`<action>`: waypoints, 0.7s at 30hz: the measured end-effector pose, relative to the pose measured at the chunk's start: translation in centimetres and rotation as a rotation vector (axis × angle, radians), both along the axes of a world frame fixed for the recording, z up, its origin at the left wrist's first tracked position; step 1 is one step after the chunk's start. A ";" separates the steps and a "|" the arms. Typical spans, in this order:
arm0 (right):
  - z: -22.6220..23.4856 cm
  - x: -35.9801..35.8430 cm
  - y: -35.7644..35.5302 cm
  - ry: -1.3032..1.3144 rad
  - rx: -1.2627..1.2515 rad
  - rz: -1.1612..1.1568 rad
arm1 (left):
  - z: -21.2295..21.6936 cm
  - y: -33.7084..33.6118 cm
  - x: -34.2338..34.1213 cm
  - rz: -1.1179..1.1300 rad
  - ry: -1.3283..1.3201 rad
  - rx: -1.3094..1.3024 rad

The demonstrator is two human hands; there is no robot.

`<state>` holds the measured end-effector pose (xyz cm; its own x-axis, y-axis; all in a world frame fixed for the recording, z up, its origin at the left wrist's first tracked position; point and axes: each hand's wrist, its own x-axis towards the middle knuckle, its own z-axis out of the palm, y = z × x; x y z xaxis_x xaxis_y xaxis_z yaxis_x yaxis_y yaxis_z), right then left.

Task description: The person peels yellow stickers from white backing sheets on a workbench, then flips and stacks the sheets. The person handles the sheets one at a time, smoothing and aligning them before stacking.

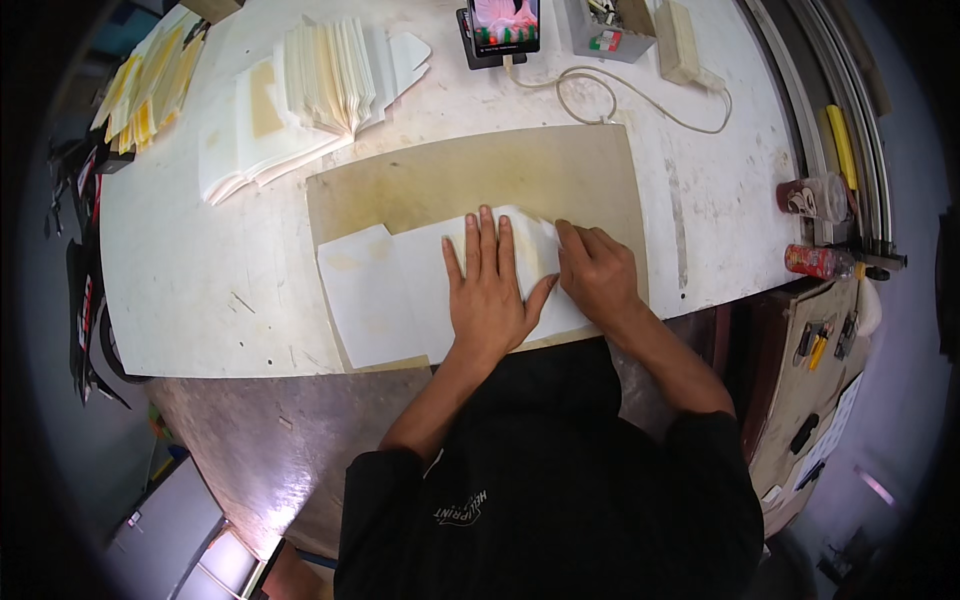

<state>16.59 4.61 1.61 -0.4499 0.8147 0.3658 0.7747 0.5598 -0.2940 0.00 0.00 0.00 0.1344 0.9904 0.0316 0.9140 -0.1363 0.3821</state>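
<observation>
A white die-cut paper sheet (375,300) lies on a tan work mat (440,170) near the table's front edge. My left hand (487,290) presses flat on the sheet's right half, fingers stretched out and pointing away from me. At the sheet's right end my right hand (598,275) is closed, its fingers curled at the paper's raised, bent edge. That end of the sheet stands up slightly beside my left thumb. The right fingertips are partly hidden, but they appear to grip the paper's edge.
Fanned stacks of white folded paper (325,85) lie at the back left, with yellowish ones (155,80) farther left. A phone (503,25) on a stand, its cable (640,88) and a grey bin (610,38) stand behind the mat. A cup (812,197) and bottle (820,262) are at right.
</observation>
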 end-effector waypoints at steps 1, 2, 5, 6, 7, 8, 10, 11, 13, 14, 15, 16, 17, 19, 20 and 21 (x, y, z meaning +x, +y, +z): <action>0.1 0.0 0.2 -0.004 0.004 -0.001 | 0.1 0.0 0.0 0.003 -0.003 0.002; 0.1 0.0 0.4 -0.007 0.008 -0.003 | 0.1 0.1 0.0 0.005 -0.006 0.004; -0.5 1.3 1.5 -0.039 0.095 -0.026 | -0.1 0.3 0.6 0.004 -0.021 0.030; -0.9 2.2 2.3 -0.113 0.124 -0.102 | -0.2 0.5 0.6 0.003 -0.016 0.036; -1.2 3.5 3.1 -0.187 0.144 -0.174 | -0.1 0.4 0.6 0.004 -0.012 0.033; -1.2 5.7 4.9 -0.180 0.095 -0.276 | 0.0 0.2 0.7 0.002 -0.014 0.023; 0.6 8.5 7.5 -0.001 0.107 -0.375 | -0.1 0.2 0.6 0.003 -0.001 0.031; 2.1 8.7 8.2 0.170 0.157 -0.365 | -0.1 0.2 0.5 0.008 0.011 0.036; 4.2 8.0 7.0 0.559 -0.377 -0.345 | 0.0 0.1 0.4 0.013 0.012 0.031; 4.7 7.6 6.1 0.749 -0.646 -0.327 | 0.0 0.1 0.4 0.014 0.012 0.028; 4.5 7.5 5.4 0.731 -0.747 -0.202 | 0.1 0.2 0.4 0.010 0.012 0.034; 4.5 6.8 4.8 0.620 -0.744 -0.167 | 0.1 0.1 0.3 0.008 0.014 0.033; 4.5 5.8 4.4 0.508 -0.740 -0.130 | 0.1 0.1 0.3 0.007 0.017 0.033; 3.0 3.7 3.8 0.418 -0.545 -0.071 | 0.3 0.1 0.3 -0.001 0.018 0.026; 2.2 2.7 3.5 0.371 -0.446 -0.043 | 0.4 0.2 0.2 -0.006 0.017 0.024; 1.9 1.9 3.3 0.323 -0.414 -0.020 | 0.3 0.2 0.2 -0.002 0.016 0.019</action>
<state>18.48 7.95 3.54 -0.3502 0.9278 0.1286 0.6171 0.3318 -0.7135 0.22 0.18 0.35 0.1371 0.9894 0.0483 0.9198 -0.1453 0.3644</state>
